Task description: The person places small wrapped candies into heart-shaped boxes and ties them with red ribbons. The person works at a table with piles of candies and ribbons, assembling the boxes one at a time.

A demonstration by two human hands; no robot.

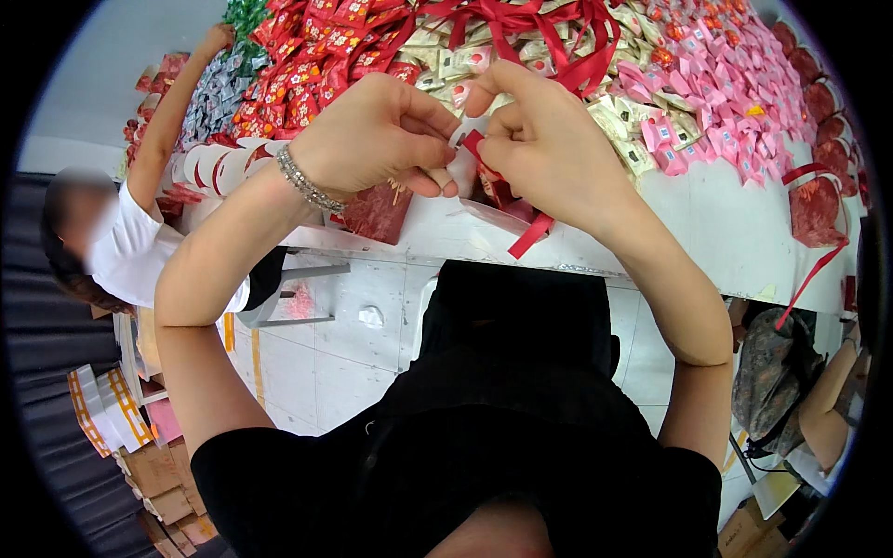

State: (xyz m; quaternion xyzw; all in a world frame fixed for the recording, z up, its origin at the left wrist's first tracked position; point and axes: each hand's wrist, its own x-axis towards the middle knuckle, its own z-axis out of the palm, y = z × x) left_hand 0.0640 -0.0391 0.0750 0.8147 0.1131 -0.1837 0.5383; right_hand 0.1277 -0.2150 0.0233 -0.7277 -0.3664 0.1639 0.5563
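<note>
Both hands meet above the white table's near edge. My right hand (558, 153) is closed, its fingers pinching a red ribbon (472, 143) close to my left fingertips. The ribbon's loose tail (531, 237) hangs below that hand. My left hand (372, 139), with a beaded bracelet on its wrist, has its fingers curled together; what they grip is hidden. Under the hands stands a small red and white package (498, 193), mostly covered by them. A dark red box (377, 214) lies beside it, below my left hand.
Heaped on the table (716, 232) are red flowered packets (307, 70), cream packets (465, 61), pink packets (721, 112) and loose red ribbons (558, 37). White cups (223, 167) stand at left. Dark red ribboned bags (817, 212) line the right. A co-worker (130, 223) reaches over at left.
</note>
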